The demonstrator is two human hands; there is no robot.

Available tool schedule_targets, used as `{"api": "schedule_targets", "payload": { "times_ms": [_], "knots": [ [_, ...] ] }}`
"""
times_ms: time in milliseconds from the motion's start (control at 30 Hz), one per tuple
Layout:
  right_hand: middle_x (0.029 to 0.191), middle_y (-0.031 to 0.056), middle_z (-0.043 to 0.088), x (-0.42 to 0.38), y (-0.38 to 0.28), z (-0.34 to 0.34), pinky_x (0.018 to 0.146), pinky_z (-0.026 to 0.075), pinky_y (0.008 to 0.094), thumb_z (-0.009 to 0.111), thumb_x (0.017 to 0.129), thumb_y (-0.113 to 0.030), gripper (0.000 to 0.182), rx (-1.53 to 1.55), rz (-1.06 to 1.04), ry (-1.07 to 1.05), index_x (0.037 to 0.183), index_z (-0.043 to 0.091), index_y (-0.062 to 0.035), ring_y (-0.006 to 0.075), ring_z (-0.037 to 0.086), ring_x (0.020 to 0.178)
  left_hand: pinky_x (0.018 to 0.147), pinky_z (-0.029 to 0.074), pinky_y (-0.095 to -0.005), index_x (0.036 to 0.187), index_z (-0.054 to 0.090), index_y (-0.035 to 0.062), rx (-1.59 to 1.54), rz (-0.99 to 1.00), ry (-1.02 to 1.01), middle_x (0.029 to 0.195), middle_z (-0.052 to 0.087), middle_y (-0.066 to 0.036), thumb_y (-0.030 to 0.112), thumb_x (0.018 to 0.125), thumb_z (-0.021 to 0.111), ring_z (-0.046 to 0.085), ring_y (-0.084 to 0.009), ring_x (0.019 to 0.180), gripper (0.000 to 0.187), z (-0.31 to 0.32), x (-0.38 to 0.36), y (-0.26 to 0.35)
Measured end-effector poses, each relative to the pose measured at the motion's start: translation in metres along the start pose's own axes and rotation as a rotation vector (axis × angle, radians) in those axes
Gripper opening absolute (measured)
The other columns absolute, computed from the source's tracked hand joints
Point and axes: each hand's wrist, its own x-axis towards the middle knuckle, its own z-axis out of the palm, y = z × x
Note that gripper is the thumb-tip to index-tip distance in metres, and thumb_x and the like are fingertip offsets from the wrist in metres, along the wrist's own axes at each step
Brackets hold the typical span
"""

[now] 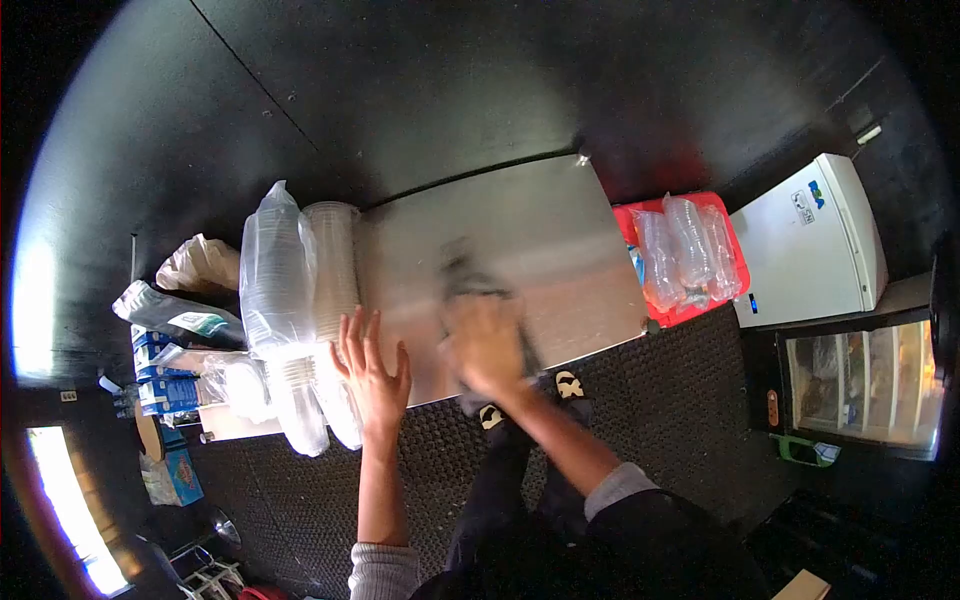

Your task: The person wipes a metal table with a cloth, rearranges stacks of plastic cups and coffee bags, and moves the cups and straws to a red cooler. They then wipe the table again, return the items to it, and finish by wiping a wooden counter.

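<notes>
My right hand [487, 345] is over the middle of a stainless steel table [560, 240], pressing on a dark cloth [462, 275]. Motion smears both the hand and the cloth, which sticks out around the fingers. My left hand [372, 370] has its fingers spread at the table's left part, holding nothing. Close beside its fingertips stand stacked clear plastic containers [332, 262], and a second stack in a plastic bag [277, 275] rises just left of them. More clear stacked containers [297, 405] lie at the front edge, left of my left wrist.
Right of the table, a red bin [738, 250] holds bagged clear plastic items [690, 245]. Farther right are a white chest-like appliance [805, 245] and a glass-fronted fridge [865, 390]. Blue boxes [168, 395] and a brown paper bag [200, 263] crowd the left end. Black textured matting [660, 420] covers the floor.
</notes>
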Motion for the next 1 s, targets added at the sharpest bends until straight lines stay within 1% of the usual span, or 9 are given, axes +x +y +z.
{"api": "schedule_targets", "payload": {
  "times_ms": [100,167,367,500,600,667,700,833,1000],
  "knots": [
    [0.132,0.0148,0.042,-0.016,-0.049,0.016,0.104,0.016,0.0585,0.054,0.081,-0.045,0.063,0.232,-0.412,-0.015,0.134,0.038,-0.0139,0.0363,0.035,0.124,0.106,0.018,-0.0497,0.128,0.042,0.0066,-0.118,0.121,0.003,0.135,0.038,-0.013,0.018,0.079,0.06,0.029,-0.0308,0.13,0.053,0.012,-0.002,0.012],
    [0.133,0.0145,0.04,-0.019,-0.022,0.013,0.105,0.017,0.0567,0.053,0.082,-0.045,0.062,0.33,-0.405,-0.079,0.134,0.039,-0.0136,0.0354,0.033,0.125,0.105,0.021,-0.0486,0.128,0.042,0.0062,-0.198,0.149,-0.022,0.135,0.038,-0.015,0.017,0.079,0.06,0.03,-0.0337,0.129,0.054,0.022,-0.003,0.015],
    [0.139,0.0159,0.034,-0.052,0.15,-0.051,0.104,0.017,0.0567,0.051,0.084,-0.042,0.061,0.038,0.249,0.05,0.136,0.035,-0.0139,0.0396,0.029,0.127,0.104,0.023,-0.0487,0.128,0.041,0.0043,-0.297,0.102,-0.106,0.135,0.035,-0.015,0.015,0.079,0.06,0.028,-0.0344,0.129,0.054,0.034,-0.013,0.016],
    [0.146,0.015,0.021,-0.035,0.134,-0.02,0.103,0.013,0.0613,0.047,0.086,-0.041,0.06,-0.217,0.48,0.105,0.138,0.032,-0.0138,0.0414,0.019,0.132,0.104,0.024,-0.0484,0.129,0.039,0.0041,-0.305,0.063,-0.137,0.135,0.035,-0.016,0.016,0.08,0.06,0.027,-0.0352,0.13,0.055,0.043,-0.015,0.024],
    [0.145,0.0136,0.024,-0.004,0.078,-0.026,0.104,0.013,0.0597,0.046,0.087,-0.044,0.057,-0.057,-0.121,-0.123,0.136,0.036,-0.0173,0.0395,0.019,0.133,0.104,0.025,-0.0485,0.13,0.038,0.0044,-0.355,0.051,-0.137,0.136,0.034,-0.018,0.016,0.081,0.06,0.029,-0.0372,0.128,0.055,0.048,-0.018,0.037],
    [0.144,0.0126,0.026,0.024,0.064,-0.007,0.105,0.015,0.0574,0.047,0.086,-0.045,0.055,0.182,-0.468,-0.048,0.134,0.039,-0.0186,0.0355,0.021,0.133,0.104,0.025,-0.0477,0.129,0.039,0.0042,-0.412,0.036,-0.158,0.135,0.035,-0.019,0.015,0.081,0.06,0.03,-0.0377,0.127,0.054,0.048,-0.021,0.048],
    [0.144,0.0126,0.026,0.042,0.071,-0.002,0.105,0.015,0.0574,0.047,0.086,-0.045,0.055,0.181,-0.468,-0.048,0.134,0.039,-0.0186,0.0355,0.021,0.133,0.104,0.025,-0.0477,0.129,0.039,0.0042,-0.413,0.036,-0.158,0.135,0.035,-0.019,0.015,0.081,0.06,0.03,-0.0377,0.127,0.054,0.051,-0.023,0.05],
    [0.144,0.0115,0.027,0.115,0.128,-0.004,0.105,0.016,0.0554,0.047,0.085,-0.05,0.06,0.062,-0.072,0.061,0.134,0.039,-0.0169,0.0323,0.023,0.132,0.101,0.029,-0.0477,0.128,0.04,0.0036,-0.411,0.02,-0.127,0.133,0.037,-0.019,0.016,0.081,0.06,0.034,-0.0377,0.125,0.053,0.055,-0.036,0.053],
    [0.144,0.0118,0.027,0.094,0.212,-0.003,0.103,0.02,0.0561,0.042,0.086,-0.051,0.063,-0.145,0.382,0.234,0.137,0.033,-0.0149,0.0333,0.025,0.131,0.101,0.029,-0.0479,0.128,0.039,0.0033,-0.483,-0.017,-0.154,0.132,0.037,-0.019,0.011,0.08,0.06,0.035,-0.0385,0.123,0.053,0.052,-0.053,0.069]
  ]
}}
